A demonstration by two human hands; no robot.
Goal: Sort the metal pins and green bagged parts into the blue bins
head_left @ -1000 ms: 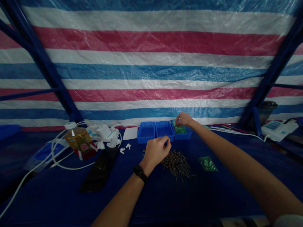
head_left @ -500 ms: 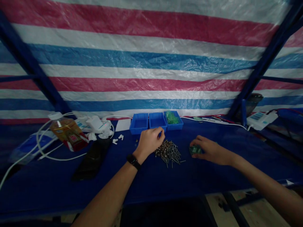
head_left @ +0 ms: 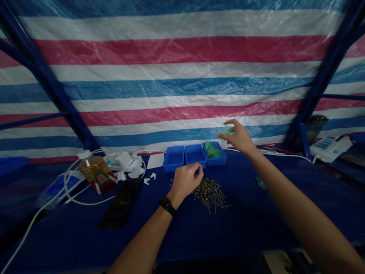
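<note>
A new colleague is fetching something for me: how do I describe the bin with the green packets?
Look to the far side of the dark blue table, at the foot of the striped sheet, where three blue bins stand in a row. It is the right-hand bin, beyond the pile of metal pieces. It alone of the three shows green packets inside.

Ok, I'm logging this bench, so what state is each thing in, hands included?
Right hand: raised, pinching a green bag
Fasteners: loose, heaped
Left hand: curled beside the heap, contents unclear
Table packet: lying, partly hidden by right forearm
Right tray: open-topped, holding green packets
Left tray: open-topped
Middle tray: open-topped
Bottle: capped
Watch: strapped on left wrist
</note>
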